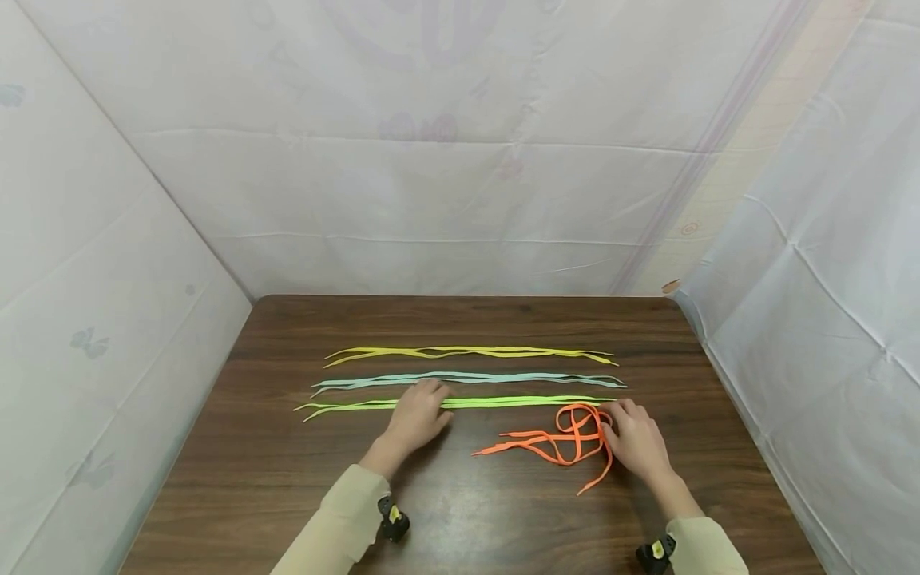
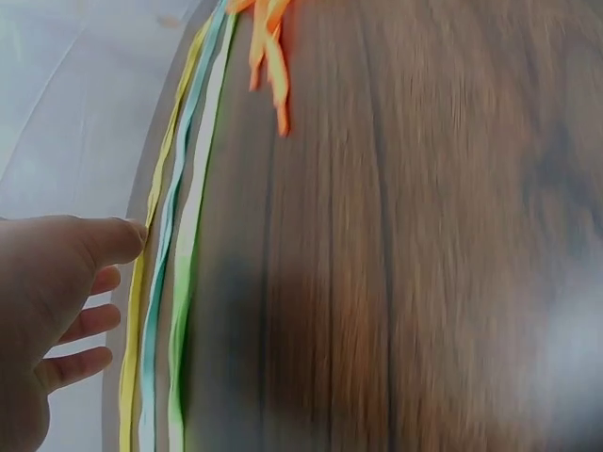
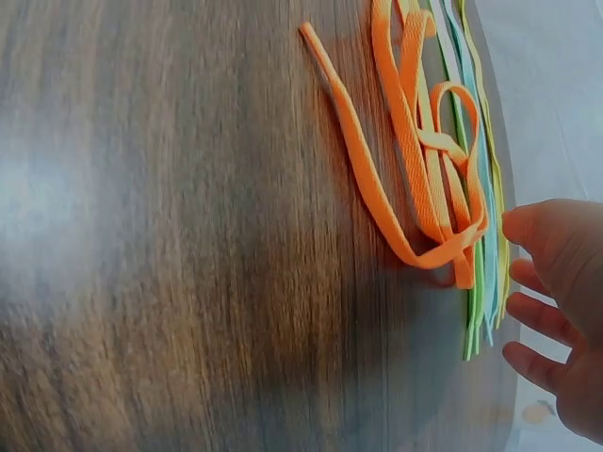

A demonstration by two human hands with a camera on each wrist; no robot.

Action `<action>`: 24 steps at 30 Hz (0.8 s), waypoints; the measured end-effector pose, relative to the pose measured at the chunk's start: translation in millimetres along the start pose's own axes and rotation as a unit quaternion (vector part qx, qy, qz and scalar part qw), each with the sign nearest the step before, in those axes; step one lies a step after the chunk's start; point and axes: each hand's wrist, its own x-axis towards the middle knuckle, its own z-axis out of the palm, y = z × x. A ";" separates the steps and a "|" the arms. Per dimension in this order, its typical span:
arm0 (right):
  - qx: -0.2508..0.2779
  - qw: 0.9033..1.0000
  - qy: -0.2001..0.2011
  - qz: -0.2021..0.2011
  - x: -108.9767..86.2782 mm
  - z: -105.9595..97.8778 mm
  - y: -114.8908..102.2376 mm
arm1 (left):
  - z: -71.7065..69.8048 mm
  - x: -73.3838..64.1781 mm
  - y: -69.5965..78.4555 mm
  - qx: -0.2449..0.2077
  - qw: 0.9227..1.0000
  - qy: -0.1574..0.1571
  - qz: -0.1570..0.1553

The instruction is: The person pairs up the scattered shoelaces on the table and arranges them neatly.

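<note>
A bright green pair of shoelaces (image 1: 517, 401) lies stretched out across the table in the head view. My left hand (image 1: 417, 415) hovers over its left half, fingers loosely bent and nothing between them. Right of centre, orange shoelaces (image 1: 528, 437) lie in a loose, looped tangle, several ends pointing left and one toward the front. My right hand (image 1: 636, 438) is at the right side of this tangle, its fingertips close to the loops. In the right wrist view the thumb and fingers (image 3: 542, 320) are apart and hold nothing. The left wrist view likewise shows spread fingers.
Behind the green pair, light blue shoelaces (image 1: 517, 375) and yellow shoelaces (image 1: 496, 349) lie straight and roughly parallel. All rest on a dark wooden table (image 1: 503, 527). White sheeting (image 1: 446, 192) rises behind the table and along both sides.
</note>
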 end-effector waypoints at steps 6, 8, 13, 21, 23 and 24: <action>-0.004 1.000 0.010 -0.015 0.5 0.5 -3.3 | 14.8 9.5 25.8 0.016 0.999 -0.027 0.032; -0.002 1.000 0.006 -0.015 0.1 0.7 -4.5 | 19.2 11.0 34.8 0.019 0.998 -0.036 0.041; 0.006 1.000 -0.003 -0.022 -2.2 3.7 -9.0 | 28.9 17.2 54.6 0.031 0.997 -0.046 0.058; 0.012 0.998 -0.006 -0.055 -7.2 12.7 -21.6 | 42.1 24.9 75.5 0.027 0.997 -0.044 0.062; 0.014 0.998 -0.007 -0.062 -7.7 14.3 -25.6 | 45.1 25.9 78.6 0.027 0.997 -0.042 0.062; 0.014 0.998 -0.007 -0.064 -7.7 15.0 -27.5 | 46.6 26.2 79.9 0.028 0.997 -0.040 0.062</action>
